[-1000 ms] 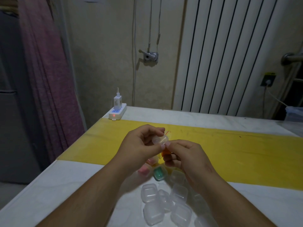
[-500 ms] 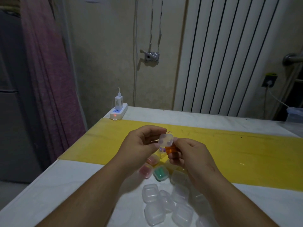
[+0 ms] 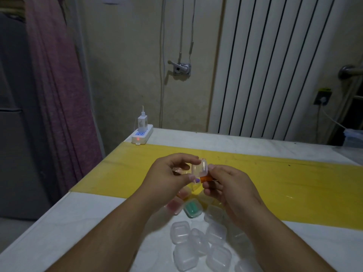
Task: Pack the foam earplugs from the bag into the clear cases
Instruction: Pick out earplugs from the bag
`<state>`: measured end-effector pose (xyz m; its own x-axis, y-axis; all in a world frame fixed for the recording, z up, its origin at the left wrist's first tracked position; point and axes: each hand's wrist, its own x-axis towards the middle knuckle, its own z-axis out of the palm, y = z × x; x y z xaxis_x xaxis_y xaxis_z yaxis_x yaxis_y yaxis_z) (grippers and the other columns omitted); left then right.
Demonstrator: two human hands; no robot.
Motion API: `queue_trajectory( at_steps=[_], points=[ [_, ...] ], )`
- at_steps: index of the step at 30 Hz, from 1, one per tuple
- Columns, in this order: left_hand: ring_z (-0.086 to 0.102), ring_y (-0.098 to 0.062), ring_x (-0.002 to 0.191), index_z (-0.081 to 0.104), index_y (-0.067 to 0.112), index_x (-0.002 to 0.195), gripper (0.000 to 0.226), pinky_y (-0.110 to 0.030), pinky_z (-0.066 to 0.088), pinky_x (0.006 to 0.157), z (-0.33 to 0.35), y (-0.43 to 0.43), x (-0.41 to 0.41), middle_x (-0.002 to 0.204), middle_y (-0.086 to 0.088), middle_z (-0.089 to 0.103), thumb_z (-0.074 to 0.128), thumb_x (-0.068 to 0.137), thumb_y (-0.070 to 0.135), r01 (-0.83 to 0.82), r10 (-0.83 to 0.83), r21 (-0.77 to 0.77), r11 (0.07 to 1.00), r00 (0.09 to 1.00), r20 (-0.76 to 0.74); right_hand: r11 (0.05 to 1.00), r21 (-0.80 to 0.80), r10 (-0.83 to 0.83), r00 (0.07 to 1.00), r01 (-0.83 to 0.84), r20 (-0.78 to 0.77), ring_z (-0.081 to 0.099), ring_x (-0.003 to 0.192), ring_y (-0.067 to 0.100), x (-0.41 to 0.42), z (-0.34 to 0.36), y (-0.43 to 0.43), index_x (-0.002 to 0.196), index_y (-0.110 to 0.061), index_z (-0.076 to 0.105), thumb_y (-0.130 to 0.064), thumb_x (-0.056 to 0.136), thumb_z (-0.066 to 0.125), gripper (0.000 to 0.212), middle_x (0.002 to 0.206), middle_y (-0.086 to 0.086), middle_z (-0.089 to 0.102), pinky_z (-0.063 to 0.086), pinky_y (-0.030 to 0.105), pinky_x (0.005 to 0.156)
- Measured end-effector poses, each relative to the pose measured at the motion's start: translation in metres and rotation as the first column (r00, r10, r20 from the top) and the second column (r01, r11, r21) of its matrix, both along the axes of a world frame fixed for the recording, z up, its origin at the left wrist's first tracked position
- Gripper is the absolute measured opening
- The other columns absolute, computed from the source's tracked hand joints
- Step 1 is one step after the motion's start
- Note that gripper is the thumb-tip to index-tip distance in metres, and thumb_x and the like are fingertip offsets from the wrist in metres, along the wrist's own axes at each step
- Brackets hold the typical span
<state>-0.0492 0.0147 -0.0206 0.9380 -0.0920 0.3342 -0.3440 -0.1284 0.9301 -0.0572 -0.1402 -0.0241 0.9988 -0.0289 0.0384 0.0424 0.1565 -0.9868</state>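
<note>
Above the table, my left hand point(image 3: 169, 174) pinches a small clear case point(image 3: 199, 169) whose lid stands open. My right hand point(image 3: 227, 185) holds an orange earplug point(image 3: 206, 179) at the case's lower edge, its fingers curled round it. A purple bit point(image 3: 197, 180) shows just left of the orange one. Below the hands lie several clear cases point(image 3: 179, 231) on the white tabletop, heaped near the front. One case with green earplugs point(image 3: 192, 208) and one with pink earplugs point(image 3: 174, 206) lie behind the heap. The bag is hidden from view.
A yellow mat point(image 3: 294, 181) runs across the white table point(image 3: 78, 218). A white power strip point(image 3: 142, 135) with a charger sits at the table's far left corner. A radiator point(image 3: 275, 65) stands behind, a pink curtain point(image 3: 59, 85) hangs left.
The case's lid has swung open between my hands. The orange earplug has come up from under the case to its lower edge. Both hands stayed in nearly the same place.
</note>
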Motion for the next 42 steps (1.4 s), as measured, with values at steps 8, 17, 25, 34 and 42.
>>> queue_trajectory(
  at_steps=[8, 17, 25, 34, 42],
  points=[
    [0.064, -0.017, 0.082, 0.071, 0.030, 0.082, 0.034, -0.031, 0.059, 0.069, 0.000, 0.000, 0.000, 0.099, -0.002, 0.061, 0.081, 0.070, 0.000, -0.022, 0.017, 0.098, 0.995, 0.998, 0.060, 0.980, -0.189, -0.035, 0.986, 0.066, 0.165, 0.062, 0.065, 0.013, 0.001, -0.003, -0.001, 0.080, -0.010, 0.076, -0.011, 0.089, 0.065, 0.014, 0.070, 0.008, 0.070, 0.053, 0.027, 0.063],
    [0.065, -0.026, 0.081, 0.063, 0.015, 0.077, 0.023, -0.044, 0.055, 0.076, -0.003, -0.003, 0.003, 0.089, -0.007, 0.067, 0.077, 0.072, -0.003, -0.083, 0.078, 0.048, 0.995, 0.993, 0.089, 0.985, -0.174, 0.023, 0.999, -0.018, 0.024, 0.051, 0.056, 0.017, -0.003, -0.001, 0.002, 0.078, 0.003, 0.072, -0.023, 0.091, 0.062, 0.030, 0.053, -0.001, 0.057, 0.042, 0.032, 0.057],
    [0.068, -0.014, 0.087, 0.065, 0.025, 0.077, 0.019, -0.031, 0.058, 0.078, -0.007, -0.001, 0.005, 0.098, -0.006, 0.069, 0.073, 0.063, 0.017, -0.051, 0.047, 0.035, 0.998, 0.994, 0.097, 0.986, -0.162, -0.025, 0.997, 0.037, 0.074, 0.051, 0.060, 0.017, 0.002, -0.007, 0.000, 0.074, -0.002, 0.073, -0.019, 0.088, 0.068, 0.023, 0.065, 0.008, 0.061, 0.045, 0.032, 0.057],
    [0.067, -0.012, 0.087, 0.062, 0.027, 0.076, 0.028, -0.026, 0.057, 0.076, -0.007, -0.001, 0.005, 0.093, -0.002, 0.071, 0.077, 0.074, 0.004, -0.126, 0.111, 0.098, 0.987, 0.983, 0.147, 0.983, -0.183, -0.004, 0.994, 0.023, 0.105, 0.054, 0.061, 0.014, 0.000, -0.007, 0.003, 0.076, -0.006, 0.076, -0.016, 0.088, 0.067, 0.017, 0.066, 0.007, 0.062, 0.049, 0.032, 0.061],
    [0.067, -0.007, 0.085, 0.068, 0.021, 0.094, 0.024, -0.018, 0.055, 0.075, -0.009, -0.003, 0.005, 0.090, 0.007, 0.070, 0.077, 0.077, 0.007, -0.104, 0.087, 0.107, 0.989, 0.984, 0.153, 0.925, -0.349, -0.076, 0.975, 0.147, 0.208, 0.050, 0.055, 0.014, 0.001, -0.011, 0.003, 0.071, -0.008, 0.072, -0.021, 0.084, 0.066, 0.020, 0.056, 0.004, 0.059, 0.046, 0.037, 0.059]
  ],
)
